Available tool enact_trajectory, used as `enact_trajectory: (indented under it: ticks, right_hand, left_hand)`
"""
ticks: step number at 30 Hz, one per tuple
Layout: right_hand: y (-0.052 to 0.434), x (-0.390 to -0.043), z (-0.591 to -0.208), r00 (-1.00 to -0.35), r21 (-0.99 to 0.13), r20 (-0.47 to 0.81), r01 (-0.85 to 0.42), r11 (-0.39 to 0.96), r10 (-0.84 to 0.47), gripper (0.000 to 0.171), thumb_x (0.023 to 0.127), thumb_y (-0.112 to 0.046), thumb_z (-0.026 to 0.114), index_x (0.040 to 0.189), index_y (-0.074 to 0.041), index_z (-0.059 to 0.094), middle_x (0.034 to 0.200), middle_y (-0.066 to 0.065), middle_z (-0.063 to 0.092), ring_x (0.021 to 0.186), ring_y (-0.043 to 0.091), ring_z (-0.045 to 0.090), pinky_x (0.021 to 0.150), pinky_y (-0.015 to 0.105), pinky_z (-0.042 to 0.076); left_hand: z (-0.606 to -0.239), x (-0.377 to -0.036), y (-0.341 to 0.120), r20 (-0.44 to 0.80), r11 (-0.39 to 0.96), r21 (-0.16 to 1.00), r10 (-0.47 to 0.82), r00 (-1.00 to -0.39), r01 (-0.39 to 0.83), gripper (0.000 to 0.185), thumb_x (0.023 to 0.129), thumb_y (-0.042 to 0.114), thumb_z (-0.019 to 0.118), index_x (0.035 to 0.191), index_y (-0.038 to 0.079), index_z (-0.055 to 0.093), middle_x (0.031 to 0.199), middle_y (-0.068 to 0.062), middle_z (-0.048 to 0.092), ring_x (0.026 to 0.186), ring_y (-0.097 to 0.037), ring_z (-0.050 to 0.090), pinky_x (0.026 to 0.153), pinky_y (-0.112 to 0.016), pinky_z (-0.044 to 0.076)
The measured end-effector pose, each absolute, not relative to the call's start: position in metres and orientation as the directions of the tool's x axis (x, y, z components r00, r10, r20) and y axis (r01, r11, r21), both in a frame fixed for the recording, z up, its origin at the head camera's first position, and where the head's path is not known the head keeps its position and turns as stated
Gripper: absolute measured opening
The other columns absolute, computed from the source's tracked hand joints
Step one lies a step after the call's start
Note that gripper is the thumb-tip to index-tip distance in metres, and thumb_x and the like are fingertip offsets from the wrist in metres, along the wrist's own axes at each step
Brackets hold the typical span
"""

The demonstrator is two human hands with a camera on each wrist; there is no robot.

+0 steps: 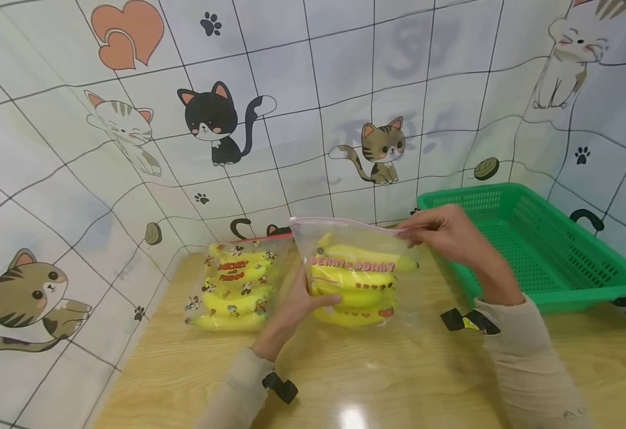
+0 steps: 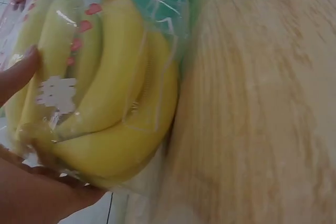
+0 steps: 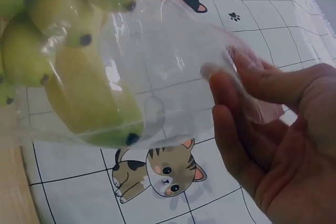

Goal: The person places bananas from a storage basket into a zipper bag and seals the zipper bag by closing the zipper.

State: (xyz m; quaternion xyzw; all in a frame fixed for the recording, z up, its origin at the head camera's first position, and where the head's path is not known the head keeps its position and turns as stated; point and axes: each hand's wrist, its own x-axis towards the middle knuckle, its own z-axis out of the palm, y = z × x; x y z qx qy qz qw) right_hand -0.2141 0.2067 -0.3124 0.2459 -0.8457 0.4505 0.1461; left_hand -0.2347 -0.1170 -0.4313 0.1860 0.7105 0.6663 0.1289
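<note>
A clear zip bag (image 1: 353, 274) with pink lettering holds several yellow bananas (image 2: 121, 66) and stands upright over the table. My left hand (image 1: 302, 298) grips its left side, thumb across the front and fingers behind. At the bag's top right corner, my right hand (image 1: 439, 229) pinches the pink zip edge between thumb and fingers, as the right wrist view shows close up. Left of this bag lies a second zip bag (image 1: 235, 286) with a red top edge and cartoon prints, also full of bananas; the left hand partly overlaps it in the head view.
A green plastic basket (image 1: 560, 292) stands on the right of the wooden table (image 1: 388, 381), beside the right forearm. Behind the table hangs a white gridded cloth (image 1: 302, 77) printed with cartoon cats. Dark straps circle both sleeves near the wrists.
</note>
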Motion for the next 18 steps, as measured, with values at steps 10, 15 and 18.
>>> enact_trajectory:
  ticks: [10,15,18]
  right_hand:
    - [0.203,-0.228,-0.32,-0.99,-0.783,0.019,-0.103,0.613,-0.142,0.111,0.097,-0.055,0.066,0.162,-0.007,-0.01,0.148,0.035,0.048,0.085,0.026,0.075,0.08,0.044,0.06]
    - [0.187,-0.241,-0.351,-0.984,-0.749,-0.071,-0.057,0.66,-0.165,0.107,0.091,-0.051,0.075,0.149,0.007,0.008,0.13,0.036,0.053,0.102,0.036,0.065,0.083,0.046,0.056]
    - [0.176,-0.249,-0.371,-0.974,-0.73,-0.072,-0.097,0.677,-0.216,0.099,0.086,-0.048,0.08,0.142,0.009,0.021,0.129,0.035,0.05,0.111,0.04,0.056,0.089,0.049,0.054]
  left_hand:
    - [-0.437,-0.239,-0.098,0.029,0.101,0.993,0.283,-0.959,0.06,0.09,0.086,0.035,0.085,0.155,0.033,0.028,0.151,-0.005,0.049,0.139,-0.03,0.052,0.119,-0.05,0.041]
    - [-0.437,-0.245,-0.092,0.01,0.079,0.996,0.2,-0.98,0.027,0.089,0.088,0.039,0.082,0.157,0.027,0.027,0.154,-0.007,0.049,0.142,-0.031,0.05,0.122,-0.05,0.038]
    - [-0.439,-0.249,-0.092,-0.021,0.027,0.999,0.177,-0.984,-0.017,0.086,0.091,0.037,0.08,0.157,0.024,0.028,0.151,-0.008,0.052,0.137,-0.031,0.055,0.121,-0.047,0.04]
